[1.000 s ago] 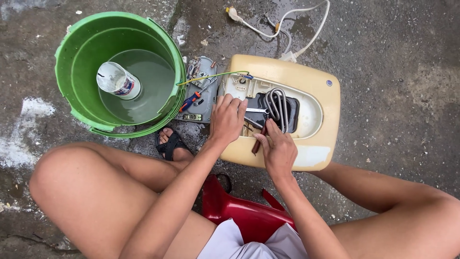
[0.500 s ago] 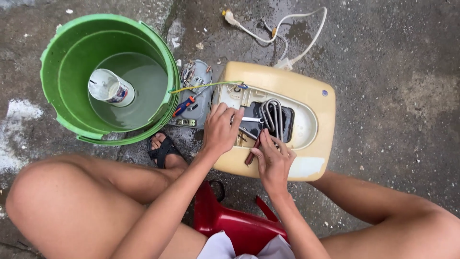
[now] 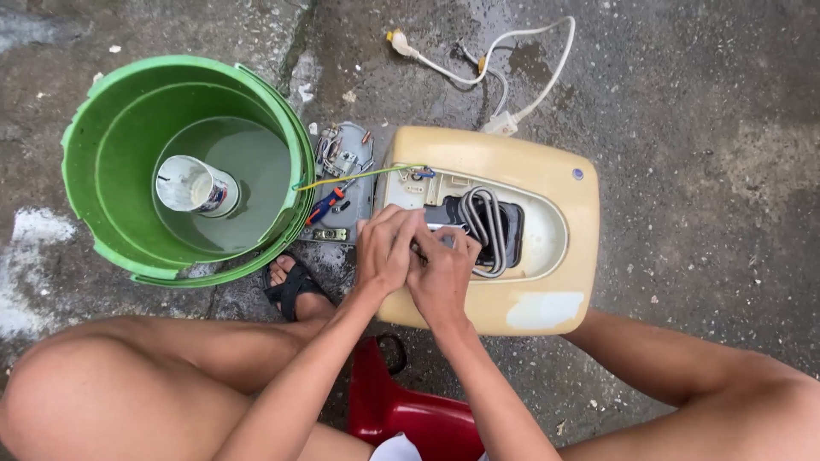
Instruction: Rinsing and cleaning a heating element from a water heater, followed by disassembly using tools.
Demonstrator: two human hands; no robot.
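Note:
A cream-coloured appliance casing [image 3: 547, 290] lies open on the concrete, with a black inner unit and a grey coiled tube [image 3: 487, 226] in its oval opening. My left hand [image 3: 386, 254] and my right hand [image 3: 444, 271] are pressed together over the left end of that opening. The fingers of both are curled onto a small part at the edge of the black unit, and the hands mostly hide it. A yellow-green wire [image 3: 359, 177] runs from the casing's top left corner toward the bucket.
A green bucket [image 3: 102, 162] holding water and a tin can [image 3: 195, 185] stands at the left. A grey panel [image 3: 346, 183] with small parts and a red-blue screwdriver [image 3: 326, 207] lies between bucket and casing. A white power cord [image 3: 512, 72] lies behind. I sit on a red stool [image 3: 401, 410].
My two hands have closed in on each other and now touch over the left end of the opening. My right hand moved up from the casing's front edge.

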